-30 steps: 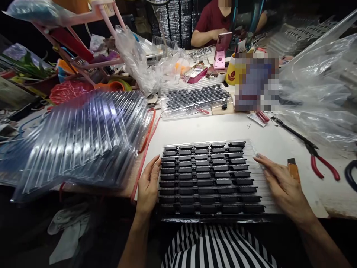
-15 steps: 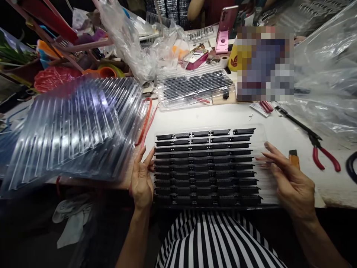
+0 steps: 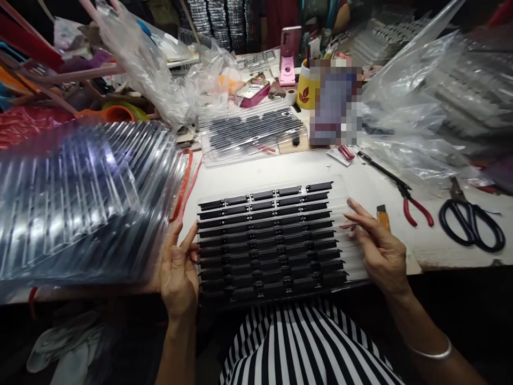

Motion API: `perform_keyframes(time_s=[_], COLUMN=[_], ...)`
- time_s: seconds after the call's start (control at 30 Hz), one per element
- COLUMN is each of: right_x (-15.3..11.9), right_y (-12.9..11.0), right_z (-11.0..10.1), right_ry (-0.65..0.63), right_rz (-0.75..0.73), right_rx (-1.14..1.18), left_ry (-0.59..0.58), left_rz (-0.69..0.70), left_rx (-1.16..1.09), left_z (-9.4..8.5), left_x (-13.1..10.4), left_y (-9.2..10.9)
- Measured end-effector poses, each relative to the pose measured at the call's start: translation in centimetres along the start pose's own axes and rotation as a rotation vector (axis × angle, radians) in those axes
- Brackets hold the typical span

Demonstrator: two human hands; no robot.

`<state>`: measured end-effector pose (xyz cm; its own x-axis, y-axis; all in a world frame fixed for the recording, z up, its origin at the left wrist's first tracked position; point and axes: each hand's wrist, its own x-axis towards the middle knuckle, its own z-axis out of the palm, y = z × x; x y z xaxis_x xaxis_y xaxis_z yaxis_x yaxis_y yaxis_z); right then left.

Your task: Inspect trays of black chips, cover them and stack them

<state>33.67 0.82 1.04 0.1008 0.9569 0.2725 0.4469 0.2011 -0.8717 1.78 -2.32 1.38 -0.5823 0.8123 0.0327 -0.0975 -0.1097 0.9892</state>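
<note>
**Loaded tray between two half-open hands**

Clear, ribbed, rectangular plastic tray (image 3: 340,200) filled with rows of black, slim, bar-shaped strips (image 3: 264,240), between the hands. Left hand (image 3: 179,272): fingers part-spread, tips at tray's left edge. Right hand (image 3: 379,248): fingers loosely bent, tips at the strip-free right margin. Firm grip or mere contact: can't tell for either. Tray's near edge seems to overhang the white, flat tabletop (image 3: 240,174).

Main risk, my read: strips shifting or spilling if one hand lifts sooner, or a light fingertip hold slips. Overhang might tip it too. Orange-and-black, bar-shaped tool (image 3: 383,218) just beyond right hand could get knocked. Glossy stack of clear, ribbed plastic sheets (image 3: 100,176), left of left hand, could snag a drifting corner.
</note>
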Motion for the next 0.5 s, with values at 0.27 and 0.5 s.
perform_keyframes(time_s=[0.27, 0.5], right_x=[0.11, 0.02], right_y=[0.03, 0.06], right_z=[-0.32, -0.43], right_ry=[-0.008, -0.007], right_rz=[-0.023, -0.036], right_rx=[0.033, 0.052], left_ry=[0.009, -0.013], left_rz=[0.004, 0.015], left_rx=[0.008, 0.035], left_z=[0.61, 0.48], left_x=[0.07, 0.18], left_y=[0.22, 0.11])
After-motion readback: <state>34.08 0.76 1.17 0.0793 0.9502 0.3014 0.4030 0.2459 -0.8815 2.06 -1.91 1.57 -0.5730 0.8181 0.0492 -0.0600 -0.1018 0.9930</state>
